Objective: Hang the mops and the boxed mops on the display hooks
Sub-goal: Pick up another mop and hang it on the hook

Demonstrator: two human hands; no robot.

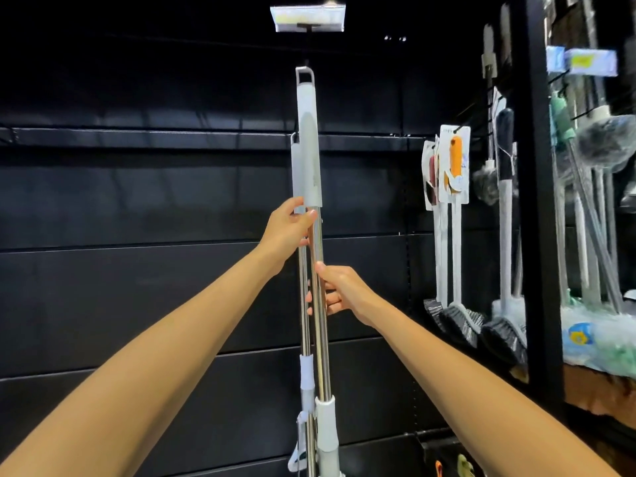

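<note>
1. A long mop with a bright steel pole and a pale grey plastic grip sleeve, the front mop [319,304], stands upright through the middle of the head view, running from six o'clock up towards twelve. Its grey hanging loop [304,74] is at the very top.
2. At twelve o'clock a black wire display hook [306,46] juts from the wall, carrying a clear plastic price-tag holder [307,18]. The loop sits just beneath the hook's stem; I cannot tell whether it is threaded on.
3. A second steel-poled mop with the same grey sleeve, the rear mop [303,287], stands against the front mop's nine o'clock side and sits lower. Its top reaches only partway up the front sleeve.
4. The left hand [288,224] has its fingers curled round the foot of the rear mop's sleeve, with the thumb pressed across onto the front mop's pole.
5. The right hand [341,291], lower and at the pole's three o'clock side, has its fingers wrapped narrowly round the front mop's pole and its thumb pointing up along it.
6. Behind everything is a black slatted wall panel [137,201].
7. At three o'clock, white-handled black-bristled brushes [455,235] hang on hooks beside a black upright post [537,201]. Fluffy grey dusters [605,142] hang beyond the post.
</note>
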